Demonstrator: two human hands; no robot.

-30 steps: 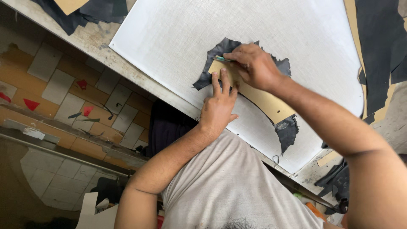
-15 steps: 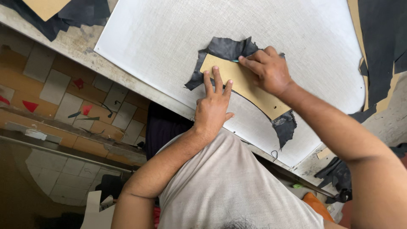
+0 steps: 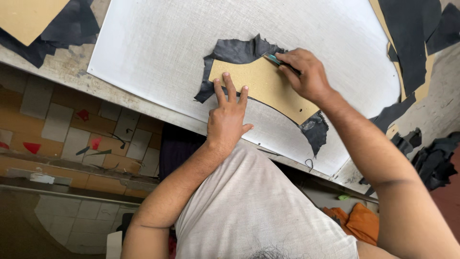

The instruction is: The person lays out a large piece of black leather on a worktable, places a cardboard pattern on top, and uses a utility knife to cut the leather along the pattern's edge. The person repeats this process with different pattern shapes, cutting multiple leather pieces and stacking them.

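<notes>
A curved tan cardboard pattern (image 3: 266,88) lies on a piece of black leather (image 3: 239,52) on a white cutting board (image 3: 158,43). My left hand (image 3: 229,117) presses flat on the pattern's near edge, fingers spread. My right hand (image 3: 304,74) grips a small green-handled knife (image 3: 274,59) with its tip at the pattern's far edge, against the leather. Another part of the leather (image 3: 316,132) sticks out below the pattern's right end.
Black leather scraps and tan cardboard pieces lie at the top left (image 3: 43,29) and top right (image 3: 407,43) of the bench. More black scraps (image 3: 433,160) are piled at the right. Tiled floor (image 3: 62,124) with red bits shows beyond the bench edge.
My right hand with the knife has travelled along the pattern's far edge, away from my left hand. My left hand has stayed pressed on the pattern.
</notes>
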